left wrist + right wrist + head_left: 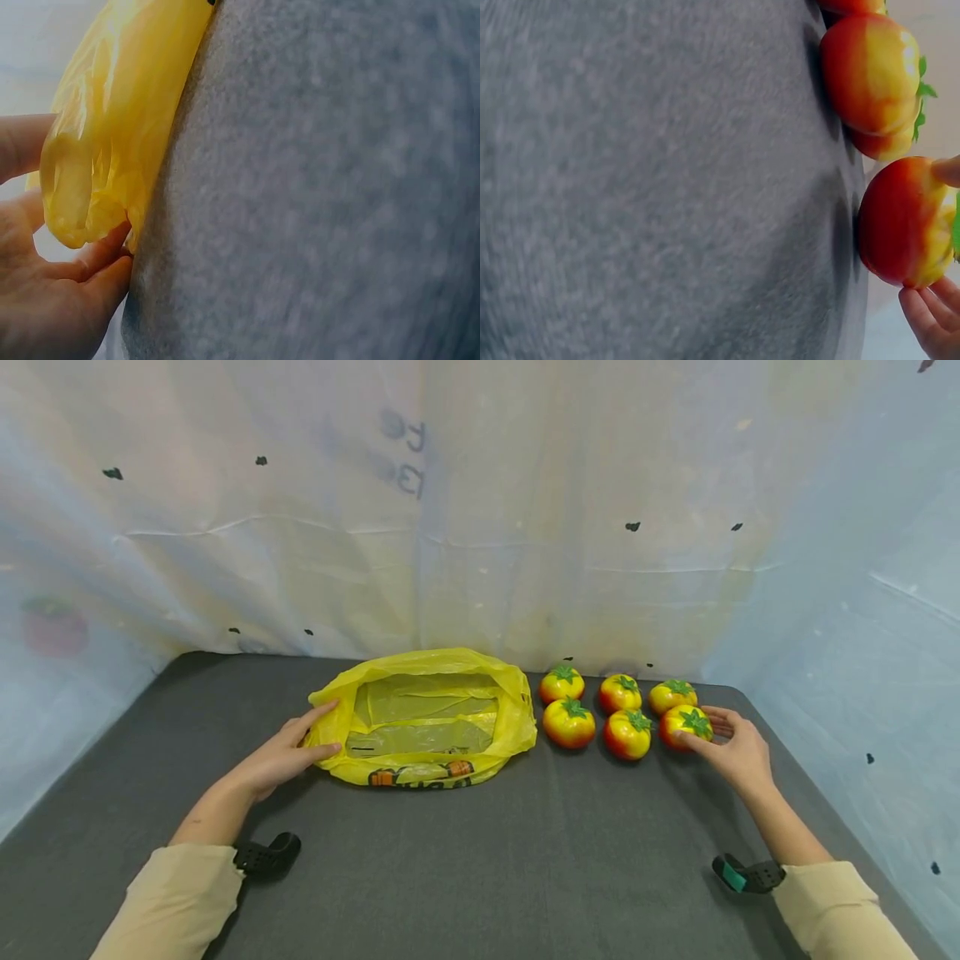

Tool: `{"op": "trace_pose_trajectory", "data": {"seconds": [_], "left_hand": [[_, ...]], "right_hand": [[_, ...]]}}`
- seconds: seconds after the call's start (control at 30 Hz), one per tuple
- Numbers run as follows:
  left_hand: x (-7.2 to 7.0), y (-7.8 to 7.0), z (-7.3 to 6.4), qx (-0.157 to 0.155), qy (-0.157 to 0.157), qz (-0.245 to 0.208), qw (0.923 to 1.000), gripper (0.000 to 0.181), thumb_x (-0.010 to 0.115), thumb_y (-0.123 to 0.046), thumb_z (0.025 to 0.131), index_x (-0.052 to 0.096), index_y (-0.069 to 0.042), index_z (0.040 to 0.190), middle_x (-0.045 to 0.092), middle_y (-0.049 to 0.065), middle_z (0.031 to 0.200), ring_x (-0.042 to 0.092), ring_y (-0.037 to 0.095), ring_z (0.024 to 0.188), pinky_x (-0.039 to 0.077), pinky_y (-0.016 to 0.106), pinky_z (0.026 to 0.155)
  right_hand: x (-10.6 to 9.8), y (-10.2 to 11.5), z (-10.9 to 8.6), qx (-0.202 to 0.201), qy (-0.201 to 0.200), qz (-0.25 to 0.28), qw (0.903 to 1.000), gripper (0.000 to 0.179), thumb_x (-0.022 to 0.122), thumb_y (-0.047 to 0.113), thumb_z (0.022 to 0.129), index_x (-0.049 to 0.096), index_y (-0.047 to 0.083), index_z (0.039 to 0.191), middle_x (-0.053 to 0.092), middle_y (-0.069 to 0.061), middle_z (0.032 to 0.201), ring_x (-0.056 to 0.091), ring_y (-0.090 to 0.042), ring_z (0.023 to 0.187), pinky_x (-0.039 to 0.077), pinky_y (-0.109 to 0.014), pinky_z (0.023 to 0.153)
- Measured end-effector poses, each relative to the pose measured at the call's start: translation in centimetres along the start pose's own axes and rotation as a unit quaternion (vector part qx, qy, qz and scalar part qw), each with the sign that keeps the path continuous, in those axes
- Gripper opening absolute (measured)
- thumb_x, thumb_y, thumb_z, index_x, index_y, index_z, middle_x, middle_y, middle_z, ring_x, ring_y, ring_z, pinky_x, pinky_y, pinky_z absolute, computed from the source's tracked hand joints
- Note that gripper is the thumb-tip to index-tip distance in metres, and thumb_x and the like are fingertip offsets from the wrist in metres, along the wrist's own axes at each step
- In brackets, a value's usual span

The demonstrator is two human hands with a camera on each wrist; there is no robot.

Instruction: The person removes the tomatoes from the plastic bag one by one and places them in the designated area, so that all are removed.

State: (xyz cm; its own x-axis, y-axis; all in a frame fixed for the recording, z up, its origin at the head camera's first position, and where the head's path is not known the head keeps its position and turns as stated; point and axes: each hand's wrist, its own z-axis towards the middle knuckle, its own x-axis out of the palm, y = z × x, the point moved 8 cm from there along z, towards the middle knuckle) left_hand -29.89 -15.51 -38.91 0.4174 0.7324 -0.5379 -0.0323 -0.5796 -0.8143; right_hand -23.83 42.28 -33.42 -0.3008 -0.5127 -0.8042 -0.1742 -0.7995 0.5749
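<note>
On the left side of the table, a yellow plastic bag (423, 768) lies with its mouth spread wide and dark and orange print on its front. My left hand (288, 752) holds its left end, thumb and fingers set apart on the plastic; the left wrist view shows the fingers (109, 251) at the bag's lower edge. Farther right stand several shiny red-and-yellow tomatoes with green leafy tops, in two rows. My right hand (738, 752) grips the front right tomato (684, 727) between thumb and fingers. In the right wrist view this tomato (900, 225) sits at the table surface.
Beside the gripped tomato stand the front middle tomato (627, 737) and the back right tomato (672, 697). The front left tomato (568, 727) is close to the bag's right end. A pale plastic sheet (480, 527) hangs behind the dark grey table (480, 877).
</note>
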Motion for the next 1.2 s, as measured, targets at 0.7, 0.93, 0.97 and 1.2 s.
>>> {"op": "trace_pose_trajectory", "data": {"seconds": [0.7,0.93,0.97,1.2], "left_hand": [[-0.5,-1.6,-0.5,0.021,-0.039,0.037,0.9983,0.077,0.052,-0.035,0.099,0.004,-0.017,0.156,0.000,0.034,0.154,0.005,0.056,0.138,0.025,0.073,0.096],[-0.9,-2.3,-1.4,0.035,-0.053,0.057,0.9963,0.075,0.053,-0.032,0.099,0.009,-0.011,0.156,0.005,0.036,0.152,0.010,0.056,0.136,0.023,0.073,0.097],[-1.0,-2.2,-1.6,0.035,-0.055,0.063,0.9959,0.075,0.053,-0.032,0.099,0.009,-0.011,0.156,0.006,0.036,0.152,0.011,0.057,0.135,0.024,0.072,0.097],[-2.6,-2.9,-3.1,0.045,-0.087,0.111,0.9889,0.074,0.054,-0.034,0.098,0.012,-0.012,0.155,0.013,0.037,0.148,0.024,0.059,0.127,0.031,0.072,0.090]], "right_hand": [[0.1,-0.3,-0.2,0.011,0.041,-0.015,0.9990,0.080,0.060,0.050,0.090,0.036,-0.003,0.144,0.039,-0.036,0.139,0.044,-0.050,0.124,0.041,-0.061,0.095],[0.3,0.2,-0.2,0.011,0.059,-0.023,0.9979,0.083,0.060,0.053,0.089,0.034,-0.003,0.145,0.037,-0.036,0.141,0.042,-0.052,0.124,0.041,-0.061,0.095],[0.2,0.3,-0.2,0.010,0.057,-0.024,0.9980,0.083,0.060,0.053,0.089,0.035,-0.002,0.145,0.037,-0.036,0.142,0.042,-0.052,0.124,0.040,-0.061,0.095],[-0.5,2.5,-0.1,-0.018,0.028,0.001,0.9994,0.077,0.059,0.052,0.090,0.039,0.000,0.143,0.040,-0.033,0.142,0.042,-0.050,0.125,0.038,-0.060,0.099]]}}
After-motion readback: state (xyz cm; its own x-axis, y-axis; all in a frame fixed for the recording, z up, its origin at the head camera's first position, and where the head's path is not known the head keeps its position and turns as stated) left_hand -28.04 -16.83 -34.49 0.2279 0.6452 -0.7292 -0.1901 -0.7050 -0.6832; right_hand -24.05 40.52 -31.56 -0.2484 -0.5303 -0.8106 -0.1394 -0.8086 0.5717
